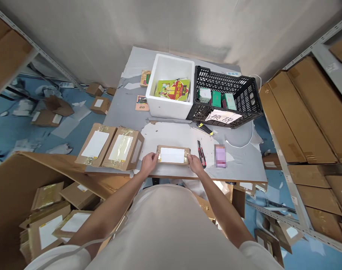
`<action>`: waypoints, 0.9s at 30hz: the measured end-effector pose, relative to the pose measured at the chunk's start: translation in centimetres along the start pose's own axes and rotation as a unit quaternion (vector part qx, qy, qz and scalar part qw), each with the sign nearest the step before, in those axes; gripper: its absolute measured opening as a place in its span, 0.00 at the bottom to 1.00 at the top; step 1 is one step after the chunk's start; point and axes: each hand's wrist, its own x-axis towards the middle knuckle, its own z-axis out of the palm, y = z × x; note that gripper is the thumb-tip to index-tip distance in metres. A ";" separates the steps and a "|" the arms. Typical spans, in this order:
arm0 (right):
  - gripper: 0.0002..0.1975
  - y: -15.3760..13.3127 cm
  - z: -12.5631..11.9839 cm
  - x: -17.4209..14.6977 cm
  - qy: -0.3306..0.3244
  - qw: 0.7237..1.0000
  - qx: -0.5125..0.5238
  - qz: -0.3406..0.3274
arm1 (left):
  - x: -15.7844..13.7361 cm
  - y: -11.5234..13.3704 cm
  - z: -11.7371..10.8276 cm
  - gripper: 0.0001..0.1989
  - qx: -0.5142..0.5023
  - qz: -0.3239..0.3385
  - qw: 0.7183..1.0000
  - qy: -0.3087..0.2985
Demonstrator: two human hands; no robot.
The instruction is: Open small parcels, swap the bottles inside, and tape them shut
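Note:
A small flat cardboard box (pixel 173 155) with a white label and clear tape at its ends lies near the front edge of the table. My left hand (pixel 150 164) grips its left end with closed fingers. At the opposite end, my right hand (pixel 195 164) pinches the right corner. Just right of that hand lies a red and black utility knife (pixel 201 153). To my left, two taped, labelled cardboard boxes, one (pixel 123 149) nearer and one (pixel 96 145) farther, stand side by side on the table.
At the table's back are a white foam box (pixel 171 108) holding booklets and a black crate (pixel 230 122) with small boxes. A yellow-black cutter (pixel 205 129) and a blurred pink item (pixel 220 156) lie to the right. Shelves flank the table; a large carton (pixel 8 187) holds parcels lower left.

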 end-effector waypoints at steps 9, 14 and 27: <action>0.26 0.4 1.3 0.4 -0.025 0.999 0.025 0.022 | 0.9 -0.6 0.6 0.23 0.006 -0.016 1.000 -0.007; 0.29 1.2 1.6 0.1 -0.021 0.998 0.053 0.038 | 0.7 -1.1 0.7 0.23 -0.017 -0.017 1.000 -0.020; 0.37 3.3 2.4 -0.3 -0.022 0.996 0.085 0.027 | 0.6 -3.7 2.5 0.28 -0.106 -0.008 0.991 -0.080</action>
